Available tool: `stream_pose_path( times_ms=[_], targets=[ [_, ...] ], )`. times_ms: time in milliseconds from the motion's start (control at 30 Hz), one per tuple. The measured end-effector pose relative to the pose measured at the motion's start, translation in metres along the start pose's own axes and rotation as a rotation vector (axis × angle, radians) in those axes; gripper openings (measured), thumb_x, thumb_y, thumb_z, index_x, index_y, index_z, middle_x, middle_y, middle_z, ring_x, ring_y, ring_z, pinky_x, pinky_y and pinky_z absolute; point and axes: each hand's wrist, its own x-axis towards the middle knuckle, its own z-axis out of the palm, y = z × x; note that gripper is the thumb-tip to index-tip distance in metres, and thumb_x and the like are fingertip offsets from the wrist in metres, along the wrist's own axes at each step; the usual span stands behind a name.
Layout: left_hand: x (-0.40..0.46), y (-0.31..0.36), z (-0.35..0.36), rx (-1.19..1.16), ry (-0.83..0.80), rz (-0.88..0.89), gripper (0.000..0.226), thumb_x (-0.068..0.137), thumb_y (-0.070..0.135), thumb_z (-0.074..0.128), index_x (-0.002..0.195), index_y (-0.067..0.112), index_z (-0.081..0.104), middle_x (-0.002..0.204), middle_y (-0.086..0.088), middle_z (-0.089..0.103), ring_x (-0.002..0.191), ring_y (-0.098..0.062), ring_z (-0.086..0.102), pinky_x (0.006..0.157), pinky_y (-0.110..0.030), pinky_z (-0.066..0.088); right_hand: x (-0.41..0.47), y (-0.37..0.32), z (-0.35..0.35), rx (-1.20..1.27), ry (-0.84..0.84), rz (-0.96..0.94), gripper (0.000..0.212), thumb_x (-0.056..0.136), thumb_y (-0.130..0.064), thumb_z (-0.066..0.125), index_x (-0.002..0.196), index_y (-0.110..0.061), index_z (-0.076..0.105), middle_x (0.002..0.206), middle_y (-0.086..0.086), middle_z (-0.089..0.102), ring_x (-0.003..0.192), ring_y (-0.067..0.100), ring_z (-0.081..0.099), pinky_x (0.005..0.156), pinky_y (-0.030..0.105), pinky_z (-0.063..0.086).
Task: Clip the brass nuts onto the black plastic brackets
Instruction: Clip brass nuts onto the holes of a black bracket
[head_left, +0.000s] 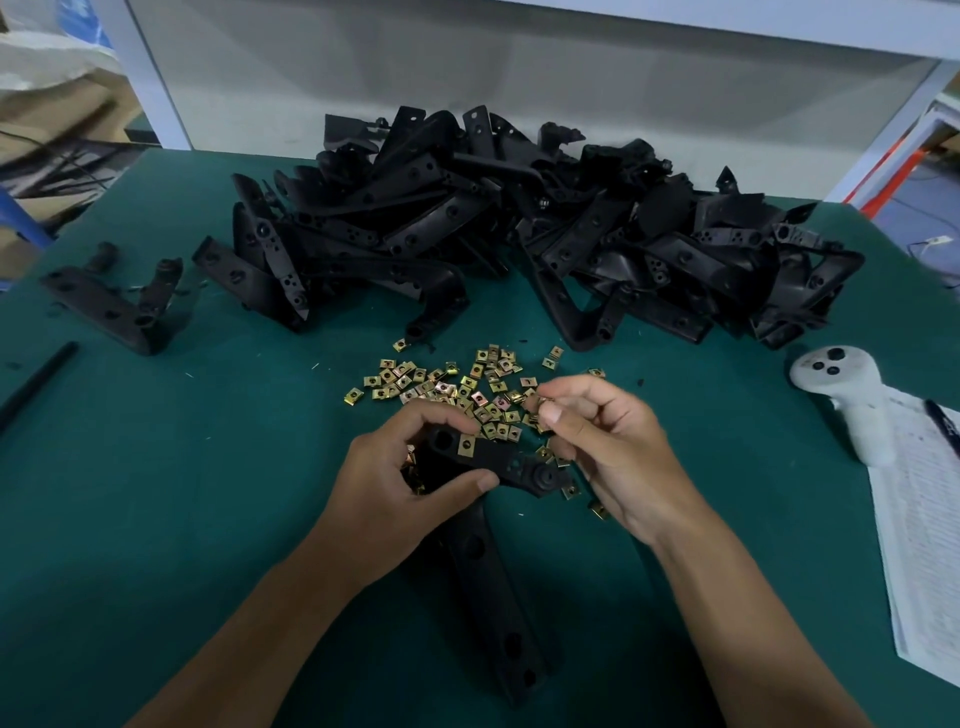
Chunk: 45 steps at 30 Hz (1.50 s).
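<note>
We work on a green mat (156, 493) with the bracket heap (519, 234) far and open room near. Our left hand (395, 478) grips a bracket (493, 571) already carrying one clipped nut (466, 445). Our right hand (608, 447) pinches a loose nut (543, 402) above the nut scatter (441, 384); next, we judge, it slides onto the bracket's right end.
</note>
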Motion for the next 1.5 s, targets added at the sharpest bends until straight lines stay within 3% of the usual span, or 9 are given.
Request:
stream_pose_path(
  times_ms=[167, 367, 600, 800, 1100, 1267, 1367, 1433, 1500],
  targets=[
    [0.0015, 0.0030, 0.0002, -0.015, -0.002, -0.020, 0.031, 0.074, 0.051, 0.078, 0.101, 0.046, 0.065, 0.098, 0.019, 0.071, 0.087, -0.004, 0.069, 0.074, -0.015, 0.054, -0.0019, 0.0003, 0.0001, -0.036, -0.069, -0.011, 0.013, 0.088, -0.029, 0.069, 0.098, -0.027, 0.077, 0.081, -0.007, 0.070, 0.075, 0.002, 0.060, 0.064, 0.019, 0.046],
    [0.0021, 0.0054, 0.0009, -0.064, 0.007, -0.078, 0.031, 0.068, 0.049, 0.083, 0.096, 0.046, 0.069, 0.094, 0.016, 0.074, 0.081, 0.000, 0.070, 0.068, -0.009, 0.051, -0.0032, 0.0028, -0.0005, -0.202, -0.154, 0.048, 0.019, 0.091, -0.033, 0.070, 0.109, -0.030, 0.077, 0.097, -0.012, 0.073, 0.098, 0.013, 0.065, 0.090, 0.039, 0.050],
    [0.0022, 0.0051, 0.0018, -0.080, 0.018, -0.103, 0.032, 0.062, 0.051, 0.080, 0.092, 0.048, 0.070, 0.088, 0.018, 0.075, 0.076, 0.003, 0.068, 0.065, -0.006, 0.049, -0.0043, -0.0002, 0.0010, -0.142, -0.148, 0.067, 0.016, 0.090, -0.026, 0.069, 0.103, -0.029, 0.079, 0.099, -0.007, 0.075, 0.098, 0.012, 0.068, 0.082, 0.023, 0.054],
    [0.0020, 0.0018, 0.0008, -0.061, 0.009, -0.087, 0.031, 0.064, 0.050, 0.081, 0.092, 0.047, 0.070, 0.084, 0.017, 0.075, 0.074, 0.001, 0.069, 0.067, -0.009, 0.051, -0.0047, -0.0030, 0.0023, -0.149, -0.147, 0.081, 0.018, 0.088, -0.022, 0.068, 0.099, -0.029, 0.080, 0.104, -0.002, 0.077, 0.100, 0.015, 0.070, 0.084, 0.025, 0.055],
    [0.0016, 0.0015, 0.0013, -0.032, 0.041, -0.040, 0.031, 0.064, 0.055, 0.081, 0.092, 0.051, 0.069, 0.086, 0.017, 0.075, 0.079, -0.002, 0.071, 0.070, -0.013, 0.054, -0.0052, -0.0001, -0.0008, -0.129, -0.155, 0.085, 0.026, 0.083, -0.035, 0.071, 0.105, -0.025, 0.080, 0.111, 0.007, 0.076, 0.109, 0.027, 0.069, 0.096, 0.039, 0.054],
    [0.0027, -0.0002, 0.0022, -0.017, 0.094, -0.036, 0.031, 0.065, 0.057, 0.080, 0.093, 0.051, 0.069, 0.085, 0.018, 0.075, 0.079, -0.002, 0.071, 0.067, -0.013, 0.054, -0.0045, 0.0049, 0.0000, -0.154, -0.131, 0.014, 0.028, 0.088, -0.035, 0.067, 0.112, -0.024, 0.078, 0.115, 0.011, 0.074, 0.112, 0.051, 0.058, 0.095, 0.069, 0.043],
    [0.0029, -0.0022, 0.0019, -0.019, 0.149, -0.043, 0.031, 0.065, 0.057, 0.080, 0.093, 0.050, 0.069, 0.088, 0.020, 0.074, 0.083, -0.001, 0.070, 0.067, -0.016, 0.057, -0.0055, 0.0042, 0.0040, -0.146, -0.134, -0.001, 0.033, 0.087, -0.035, 0.069, 0.119, -0.027, 0.075, 0.118, 0.014, 0.072, 0.109, 0.049, 0.059, 0.088, 0.053, 0.049],
    [0.0038, -0.0029, 0.0014, -0.034, 0.179, -0.051, 0.031, 0.065, 0.056, 0.080, 0.092, 0.048, 0.068, 0.088, 0.020, 0.074, 0.082, 0.001, 0.069, 0.065, -0.017, 0.057, -0.0074, 0.0008, 0.0053, -0.129, -0.156, 0.002, 0.037, 0.084, -0.031, 0.074, 0.122, -0.029, 0.072, 0.119, 0.007, 0.072, 0.111, 0.027, 0.066, 0.088, 0.031, 0.052],
    [0.0042, -0.0030, 0.0010, -0.044, 0.186, -0.046, 0.031, 0.066, 0.054, 0.081, 0.093, 0.046, 0.068, 0.089, 0.020, 0.074, 0.083, 0.001, 0.069, 0.067, -0.016, 0.056, -0.0078, -0.0013, 0.0061, -0.142, -0.171, 0.010, 0.039, 0.082, -0.024, 0.078, 0.120, -0.032, 0.073, 0.117, 0.000, 0.074, 0.113, 0.013, 0.067, 0.087, 0.021, 0.052]
  ],
)
